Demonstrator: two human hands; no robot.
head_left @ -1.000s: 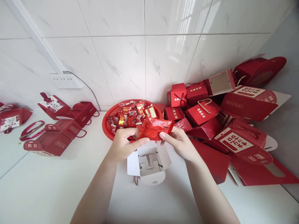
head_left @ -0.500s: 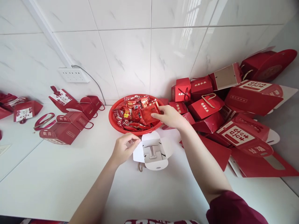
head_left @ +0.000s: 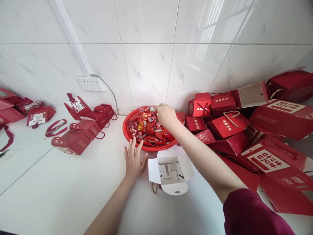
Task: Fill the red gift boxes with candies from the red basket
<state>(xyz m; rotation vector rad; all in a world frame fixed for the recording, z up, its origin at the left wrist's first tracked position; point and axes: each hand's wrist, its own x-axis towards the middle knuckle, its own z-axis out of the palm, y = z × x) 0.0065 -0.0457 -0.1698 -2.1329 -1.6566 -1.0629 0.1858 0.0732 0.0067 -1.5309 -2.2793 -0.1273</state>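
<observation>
The right hand (head_left: 166, 115) is over the far side of the red basket (head_left: 125, 133), at twelve o'clock, and its fingers are closed on a small pale packet (head_left: 152, 108). The left hand (head_left: 134, 160) holds nothing; it lies with fingers spread on the white desk (head_left: 80, 186), at the seven o'clock side of the basket. The basket is full of red wrapped sweets (head_left: 150, 129). The open white box (head_left: 168, 173) stands at five o'clock from the basket, just beside it, with flaps folded outward.
</observation>
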